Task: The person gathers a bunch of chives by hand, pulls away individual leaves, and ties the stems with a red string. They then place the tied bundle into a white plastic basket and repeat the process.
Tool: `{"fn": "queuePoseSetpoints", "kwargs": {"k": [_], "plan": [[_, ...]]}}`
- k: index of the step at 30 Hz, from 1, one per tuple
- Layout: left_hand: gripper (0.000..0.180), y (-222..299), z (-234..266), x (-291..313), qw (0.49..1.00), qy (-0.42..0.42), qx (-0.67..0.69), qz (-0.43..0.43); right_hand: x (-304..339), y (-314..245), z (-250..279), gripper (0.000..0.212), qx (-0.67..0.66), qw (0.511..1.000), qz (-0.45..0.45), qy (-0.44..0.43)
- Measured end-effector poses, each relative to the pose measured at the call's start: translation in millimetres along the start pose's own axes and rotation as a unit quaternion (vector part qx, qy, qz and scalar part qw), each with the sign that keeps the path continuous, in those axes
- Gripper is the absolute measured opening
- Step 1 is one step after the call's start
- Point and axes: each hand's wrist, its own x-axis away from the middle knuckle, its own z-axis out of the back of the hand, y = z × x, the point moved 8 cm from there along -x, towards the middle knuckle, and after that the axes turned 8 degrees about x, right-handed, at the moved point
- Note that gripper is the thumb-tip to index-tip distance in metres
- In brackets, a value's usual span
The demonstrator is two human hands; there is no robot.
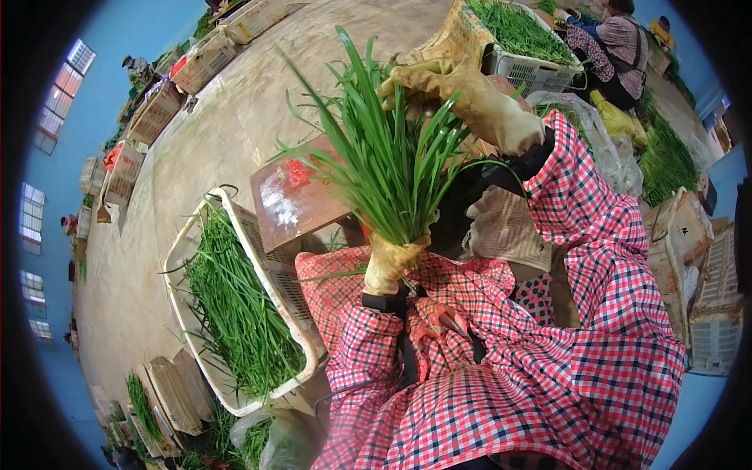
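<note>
Upright in front of me is a bunch of long, flat green chives (392,168). My left hand (392,262), in a pale yellowish glove, is wrapped round its lower end. At the top right of the bunch, my gloved right hand (474,98) reaches over the leaf tips with fingers apart and bent. Its fingertips touch or overlap the leaves; exactly how they meet is partly hidden. To the left stands a white plastic crate (174,270) heaped with chives (239,301). Red, white and black checked sleeves cover both my arms.
A low brown wooden table (301,200) stands behind the bunch, with a white smear and red bits on it. Far right is another crate (540,78) of greens, near a seated person (623,43). Clear plastic bags, loose greens (666,157) and cardboard boxes (681,227) lie at the right.
</note>
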Motion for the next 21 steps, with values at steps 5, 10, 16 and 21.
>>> {"fn": "queuePoseSetpoints", "kwargs": {"k": [5, 10, 16, 21], "plan": [[0.032, 5, 4, 0, 0.999, 0.02, -0.037, -0.018, 3, -10, 15, 0.03, 0.213, 0.967, 0.087, 0.11], [0.029, -9, 8, 0, 0.992, 0.066, 0.065, 0.088, 5, -4, 14, 0.03, 0.108, 0.981, 0.099, 0.129], [0.025, 3, -3, -11, 0.996, 0.059, 0.053, 0.044, 21, -10, 37, 0.029, 0.057, 0.96, 0.168, 0.215], [0.024, 6, -21, -25, 0.998, 0.028, 0.059, 0.014, 12, 5, 74, 0.022, 0.087, 0.951, 0.103, 0.278]]}}
